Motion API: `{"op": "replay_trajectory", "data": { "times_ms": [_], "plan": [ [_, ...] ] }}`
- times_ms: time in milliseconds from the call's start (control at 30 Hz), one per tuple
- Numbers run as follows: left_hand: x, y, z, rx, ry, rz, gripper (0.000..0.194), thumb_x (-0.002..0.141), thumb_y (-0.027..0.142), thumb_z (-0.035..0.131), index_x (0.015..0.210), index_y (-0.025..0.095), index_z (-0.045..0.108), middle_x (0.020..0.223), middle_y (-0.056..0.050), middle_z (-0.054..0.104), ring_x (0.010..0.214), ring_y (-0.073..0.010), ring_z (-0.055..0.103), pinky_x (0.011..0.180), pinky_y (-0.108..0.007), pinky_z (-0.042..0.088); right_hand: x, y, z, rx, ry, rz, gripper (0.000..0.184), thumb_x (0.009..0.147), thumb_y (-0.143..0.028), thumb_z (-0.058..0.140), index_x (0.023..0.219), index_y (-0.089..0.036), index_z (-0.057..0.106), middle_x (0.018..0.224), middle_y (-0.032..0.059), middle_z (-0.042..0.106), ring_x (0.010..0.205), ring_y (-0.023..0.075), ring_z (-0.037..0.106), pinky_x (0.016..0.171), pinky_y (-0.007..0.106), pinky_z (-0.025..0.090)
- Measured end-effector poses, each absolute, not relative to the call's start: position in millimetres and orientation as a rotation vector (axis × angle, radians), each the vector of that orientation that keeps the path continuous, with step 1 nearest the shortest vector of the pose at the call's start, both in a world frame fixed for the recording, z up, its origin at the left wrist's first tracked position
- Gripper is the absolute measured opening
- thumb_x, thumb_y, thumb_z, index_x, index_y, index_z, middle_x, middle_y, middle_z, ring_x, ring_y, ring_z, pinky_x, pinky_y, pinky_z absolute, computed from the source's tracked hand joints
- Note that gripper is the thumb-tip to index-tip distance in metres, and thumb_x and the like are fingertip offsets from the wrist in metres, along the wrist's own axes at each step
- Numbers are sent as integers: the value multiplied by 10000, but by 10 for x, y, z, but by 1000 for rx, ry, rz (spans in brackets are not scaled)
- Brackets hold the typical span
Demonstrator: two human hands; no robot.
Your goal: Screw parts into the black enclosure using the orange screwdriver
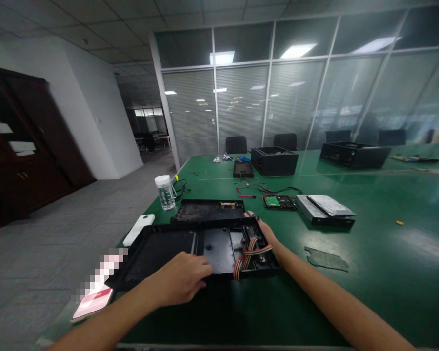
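Note:
An open black computer case (168,248) lies flat on the green table (388,253) in front of me. My left hand (185,278) rests on its near edge with the fingers curled over the rim. At the case's far right corner my right hand (261,229) grips the wall, fingers wrapped over it. A striped ribbon cable (249,253) spills over the case's right end between my hands. A flat black panel (208,210) lies just behind the case.
A clear plastic jar (165,191) and a white device (139,229) stand at the left edge, a phone (93,302) nearer me. A green circuit board (278,201), a drive unit (325,209), loose wires and two more black cases (274,160) lie farther back.

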State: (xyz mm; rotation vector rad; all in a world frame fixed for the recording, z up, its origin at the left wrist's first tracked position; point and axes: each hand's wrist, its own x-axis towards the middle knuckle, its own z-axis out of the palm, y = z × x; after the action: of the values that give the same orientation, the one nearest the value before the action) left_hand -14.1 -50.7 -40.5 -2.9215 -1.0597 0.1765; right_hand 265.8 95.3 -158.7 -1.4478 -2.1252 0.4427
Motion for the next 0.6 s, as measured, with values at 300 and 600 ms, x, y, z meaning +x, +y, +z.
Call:
{"op": "replay_trajectory", "data": {
  "times_ms": [300,600],
  "plan": [
    [-106,-387,-885,-2935,-1104,250,122,775,187,565,890,212,531,928,-24,603,809,-200,599,668,-297,463,3664,1096,-1747,-1943,-1955,-395,274,812,-199,470,1059,-155,578,1250,148,502,1039,261,509,812,335,411],
    [-175,603,-879,-2863,-1335,-73,485,783,572,490,1071,187,553,1073,-90,592,974,-234,558,818,-313,436,3071,962,-1637,-1741,-1998,310,436,859,-530,346,922,-204,630,817,69,678,746,188,623,621,244,396]
  ]
}}
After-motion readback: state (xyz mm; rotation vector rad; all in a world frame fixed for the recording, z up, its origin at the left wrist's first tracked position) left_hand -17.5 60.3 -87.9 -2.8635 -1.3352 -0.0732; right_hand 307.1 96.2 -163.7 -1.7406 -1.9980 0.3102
